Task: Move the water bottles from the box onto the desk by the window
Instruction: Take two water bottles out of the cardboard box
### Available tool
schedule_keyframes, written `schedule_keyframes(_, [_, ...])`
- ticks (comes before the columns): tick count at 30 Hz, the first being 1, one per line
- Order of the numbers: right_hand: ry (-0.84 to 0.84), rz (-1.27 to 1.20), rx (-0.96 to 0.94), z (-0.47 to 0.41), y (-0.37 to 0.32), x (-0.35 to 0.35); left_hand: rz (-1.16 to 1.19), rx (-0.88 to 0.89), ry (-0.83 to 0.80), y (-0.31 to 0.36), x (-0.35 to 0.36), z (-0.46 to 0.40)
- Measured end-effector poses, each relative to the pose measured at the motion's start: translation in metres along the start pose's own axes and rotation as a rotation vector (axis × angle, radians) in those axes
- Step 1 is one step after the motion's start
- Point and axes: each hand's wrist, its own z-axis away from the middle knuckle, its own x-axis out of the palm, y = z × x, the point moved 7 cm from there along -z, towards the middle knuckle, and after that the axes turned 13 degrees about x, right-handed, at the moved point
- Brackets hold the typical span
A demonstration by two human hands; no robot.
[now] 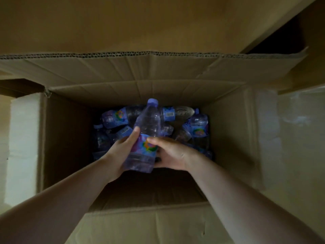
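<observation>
A big open cardboard box (58, 138) fills the view, and I look straight down into it. Several small water bottles (197, 128) with blue caps and blue labels lie jumbled on its bottom at the far side. One clear water bottle (149, 120) with a purple-blue cap is raised above the pile, cap pointing away from me. My left hand (119, 152) grips its lower left side, thumb on the label. My right hand (170, 153) holds its lower right side, fingers curled behind the bottle.
The box flaps (123, 67) are folded outward on all sides. The near half of the box bottom (151, 189) is dark, with no bottles showing. A pale floor (299, 138) shows to the right, and a second cardboard box (281, 37) stands at top right.
</observation>
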Motion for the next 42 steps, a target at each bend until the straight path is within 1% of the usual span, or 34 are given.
schedule_keyframes(1, [-0.025,-0.025,0.010,0.001,0.005,0.005,0.049,-0.046,-0.035,-0.003,0.002,0.002])
schedule_keyframes(4, [-0.069,-0.020,0.040,-0.001,0.022,0.013,0.101,-0.152,-0.117,-0.019,-0.001,0.010])
schedule_keyframes(6, [-0.089,-0.008,0.088,-0.005,0.035,0.015,0.100,-0.164,-0.155,-0.028,-0.006,0.013])
schedule_keyframes(8, [-0.085,0.006,0.113,-0.010,0.046,0.013,0.039,-0.156,-0.158,-0.035,-0.012,0.013])
schedule_keyframes(10, [-0.049,0.033,0.084,-0.016,0.051,0.007,-0.073,-0.128,-0.110,-0.036,-0.018,0.011])
schedule_keyframes(12, [0.016,0.046,0.030,-0.019,0.046,0.001,-0.135,-0.116,-0.017,-0.036,-0.022,0.007])
schedule_keyframes(14, [0.151,0.136,-0.035,-0.020,0.032,-0.008,-0.122,-0.107,0.074,-0.039,-0.022,0.000])
schedule_keyframes(15, [0.275,0.240,-0.080,-0.020,0.022,-0.018,-0.115,-0.099,0.107,-0.040,-0.022,-0.004])
schedule_keyframes(16, [0.433,0.395,-0.138,-0.018,0.010,-0.031,-0.115,-0.092,0.125,-0.041,-0.021,-0.008])
schedule_keyframes(17, [0.613,0.609,-0.193,-0.015,-0.001,-0.044,-0.113,-0.085,0.130,-0.042,-0.019,-0.012])
schedule_keyframes(18, [0.785,0.864,-0.202,-0.013,-0.007,-0.059,-0.113,-0.078,0.128,-0.042,-0.017,-0.016])
schedule_keyframes(19, [0.918,1.118,-0.141,-0.014,-0.008,-0.073,-0.120,-0.075,0.126,-0.044,-0.016,-0.021])
schedule_keyframes(20, [0.991,1.326,-0.024,-0.016,-0.002,-0.088,-0.129,-0.074,0.127,-0.046,-0.017,-0.026])
schedule_keyframes(21, [1.021,1.486,0.108,-0.019,0.006,-0.102,-0.136,-0.074,0.128,-0.049,-0.019,-0.031])
schedule_keyframes(22, [1.025,1.592,0.220,-0.021,0.014,-0.114,-0.139,-0.075,0.126,-0.052,-0.021,-0.035])
schedule_keyframes(24, [1.013,1.689,0.350,-0.027,0.029,-0.133,-0.144,-0.081,0.118,-0.058,-0.023,-0.042])
schedule_keyframes(26, [1.021,1.733,0.393,-0.034,0.037,-0.147,-0.159,-0.094,0.122,-0.063,-0.025,-0.046])
schedule_keyframes(29, [1.087,1.792,0.438,-0.042,0.034,-0.162,-0.206,-0.109,0.123,-0.071,-0.033,-0.052])
schedule_keyframes(32, [1.149,1.804,0.425,-0.045,0.021,-0.165,-0.264,-0.134,0.126,-0.077,-0.044,-0.054])
schedule_keyframes(34, [1.163,1.730,0.419,-0.048,0.015,-0.165,-0.270,-0.127,0.127,-0.077,-0.048,-0.050])
schedule_keyframes(36, [1.145,1.579,0.457,-0.049,0.014,-0.163,-0.267,-0.140,0.129,-0.075,-0.051,-0.044])
schedule_keyframes(38, [1.084,1.427,0.473,-0.043,0.012,-0.159,-0.278,-0.148,0.131,-0.074,-0.055,-0.038])
schedule_keyframes(39, [1.020,1.344,0.456,-0.039,0.009,-0.154,-0.287,-0.143,0.125,-0.071,-0.054,-0.034])
schedule_keyframes(42, [0.715,1.041,0.334,-0.021,-0.001,-0.127,-0.269,-0.123,0.102,-0.057,-0.053,-0.017])
